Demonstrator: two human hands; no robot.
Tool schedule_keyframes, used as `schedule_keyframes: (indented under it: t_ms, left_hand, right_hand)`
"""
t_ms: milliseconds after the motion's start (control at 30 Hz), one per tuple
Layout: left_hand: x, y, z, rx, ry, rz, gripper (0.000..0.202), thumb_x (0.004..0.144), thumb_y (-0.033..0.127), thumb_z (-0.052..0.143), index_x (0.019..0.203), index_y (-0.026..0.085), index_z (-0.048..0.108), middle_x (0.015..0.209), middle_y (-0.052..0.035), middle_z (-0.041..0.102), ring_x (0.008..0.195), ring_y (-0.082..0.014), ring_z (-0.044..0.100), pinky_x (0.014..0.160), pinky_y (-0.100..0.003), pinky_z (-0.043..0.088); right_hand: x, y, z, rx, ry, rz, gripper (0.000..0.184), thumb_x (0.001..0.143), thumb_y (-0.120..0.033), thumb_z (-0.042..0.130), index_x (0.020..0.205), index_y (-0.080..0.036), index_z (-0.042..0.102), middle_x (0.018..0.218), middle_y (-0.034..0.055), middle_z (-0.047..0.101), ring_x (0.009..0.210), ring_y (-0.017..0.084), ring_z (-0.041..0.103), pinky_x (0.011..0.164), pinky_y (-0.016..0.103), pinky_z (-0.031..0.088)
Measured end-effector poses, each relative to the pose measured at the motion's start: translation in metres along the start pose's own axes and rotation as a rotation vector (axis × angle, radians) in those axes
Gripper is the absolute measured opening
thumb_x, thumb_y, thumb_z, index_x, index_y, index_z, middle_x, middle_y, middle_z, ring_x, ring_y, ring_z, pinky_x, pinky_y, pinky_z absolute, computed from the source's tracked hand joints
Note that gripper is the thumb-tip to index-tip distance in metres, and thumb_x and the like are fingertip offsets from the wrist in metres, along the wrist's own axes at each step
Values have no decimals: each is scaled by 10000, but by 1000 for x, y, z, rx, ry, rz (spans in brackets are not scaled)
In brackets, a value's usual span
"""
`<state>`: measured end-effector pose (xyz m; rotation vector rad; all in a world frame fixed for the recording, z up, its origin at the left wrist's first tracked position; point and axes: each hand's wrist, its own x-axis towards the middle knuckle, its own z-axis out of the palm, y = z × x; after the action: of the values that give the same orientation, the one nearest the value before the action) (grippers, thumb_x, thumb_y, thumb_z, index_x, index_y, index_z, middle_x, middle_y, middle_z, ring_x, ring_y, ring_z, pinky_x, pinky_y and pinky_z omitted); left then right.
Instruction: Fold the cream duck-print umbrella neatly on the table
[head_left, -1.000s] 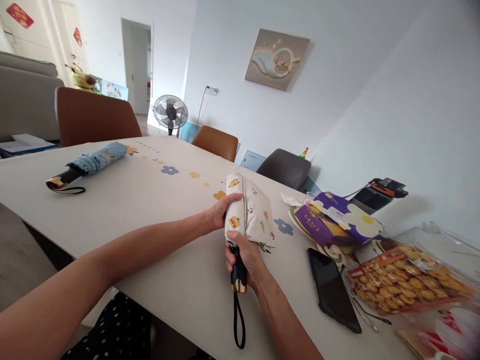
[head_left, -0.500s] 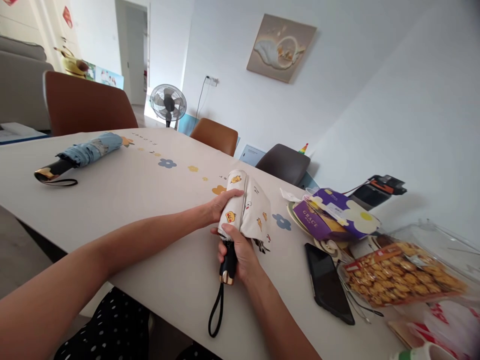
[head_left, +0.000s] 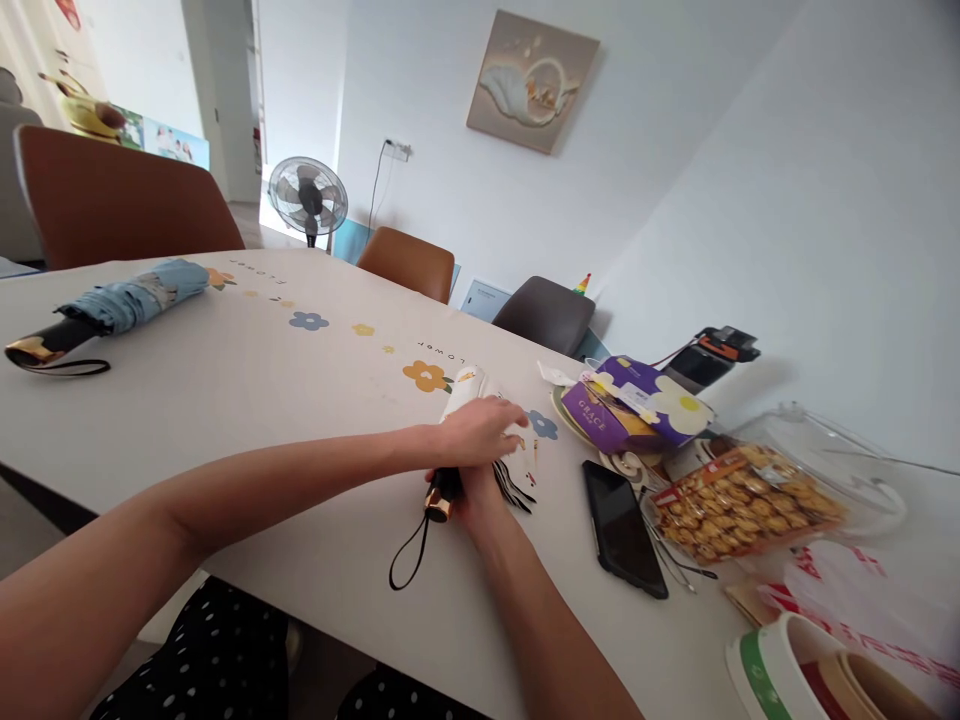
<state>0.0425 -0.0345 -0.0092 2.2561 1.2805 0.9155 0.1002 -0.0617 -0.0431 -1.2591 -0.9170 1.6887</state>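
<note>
A white folding umbrella (head_left: 466,384) with small yellow cartoon prints lies low over the table in front of me, its black handle with a gold end and wrist loop pointing at me. My right hand (head_left: 476,487) is closed around it near the top of the handle, most of its fingers hidden. Crossing over it, my left hand (head_left: 484,430) reaches across the canopy with fingers stretched apart toward the right side. Loose folds with a black-and-white striped edge hang out beside my right wrist.
On the left of the table (head_left: 322,530) lies a rolled blue umbrella (head_left: 142,297). To the right are a phone (head_left: 624,528), a purple box (head_left: 622,405), a clear tub of cookies (head_left: 750,505), a bottle (head_left: 712,358), a plastic bag (head_left: 862,610) and a roll of tape (head_left: 772,665).
My left hand has left the canopy's left side and crossed over my right hand to the right side. The umbrella has tipped lower. The view has shifted right.
</note>
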Motion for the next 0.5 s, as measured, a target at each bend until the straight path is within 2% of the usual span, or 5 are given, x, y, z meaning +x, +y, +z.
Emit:
schedule_keyframes:
  t_ms: [67,200,267,400,500]
  left_hand:
    - [12,12,11,84,-176,97,255,714,183,522,948,213,618,1007,-57,620,1020,-233,516,867,-337,400]
    - [37,28,32,142,-475,145,274,568,60,579,771,234,639,844,-37,635,857,-237,559,694,-311,434]
    - [44,31,41,170,-515,78,274,484,-2,570,634,223,612,764,-31,624,752,-225,565,638,-306,429]
    - [47,29,51,214,-493,43,220,427,-16,579,472,180,490,683,-37,608,664,-212,560,601,-314,423]
    - [46,26,50,246,-508,106,211,455,-6,580,464,172,467,705,-50,612,678,-214,568,595,-312,418]
  right_hand:
    - [5,-12,3,-72,89,-24,172,771,-361,555,838,-227,472,632,-33,504,481,114,510,368,217,389]
    - [18,-38,-1,-344,378,8,456,486,-64,757,648,-251,373,475,-93,275,482,126,448,343,196,265]
    - [22,-42,-7,-441,476,14,560,407,-9,763,583,-258,293,459,-105,187,498,133,438,365,206,257]
    - [22,-34,-15,-714,690,2,629,417,-109,781,541,-262,183,463,-91,126,597,175,483,418,236,302]
    - [22,-29,-14,-721,653,-70,686,410,-143,795,565,-269,139,478,-80,129,670,196,502,415,236,319]
